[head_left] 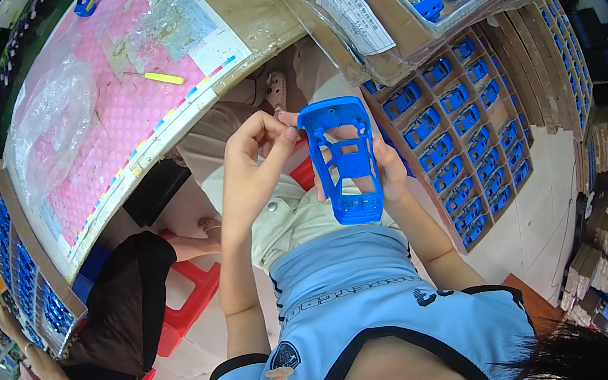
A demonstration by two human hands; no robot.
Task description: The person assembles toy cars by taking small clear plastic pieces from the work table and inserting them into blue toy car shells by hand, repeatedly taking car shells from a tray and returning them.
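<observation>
A blue plastic toy car body shell is held up in front of my lap, its hollow inside and window openings facing me. My right hand grips it along the right side, with fingers partly hidden behind it. Beside the shell's upper left edge is my left hand, its fingers curled and the thumb against the index finger. Anything pinched there is too small or hidden to make out, and whether the fingertips touch the shell is unclear.
The worktable carries pink bubble wrap, clear plastic bags and a yellow-handled tool. At right stand a carton and divided trays of blue car shells. Left, a person in dark clothes sits near a red stool.
</observation>
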